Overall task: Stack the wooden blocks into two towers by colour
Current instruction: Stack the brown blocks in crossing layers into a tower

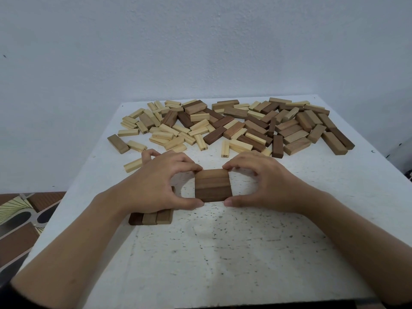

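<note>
A square layer of three brown blocks (213, 185) lies side by side in the middle of the white table (223, 253). My left hand (156, 186) pinches its left corners between thumb and fingers. My right hand (265, 184) pinches its right corners the same way. Under my left wrist lies another row of three brown blocks (151, 218), partly hidden by the hand. A big loose heap of pale and brown blocks (234, 126) covers the far part of the table. One pale block (133, 165) lies just beyond my left hand.
A plain wall stands right behind the table's far edge. The table's left edge drops to a patterned floor (20, 219). A lone brown block (117, 143) lies at the heap's left end.
</note>
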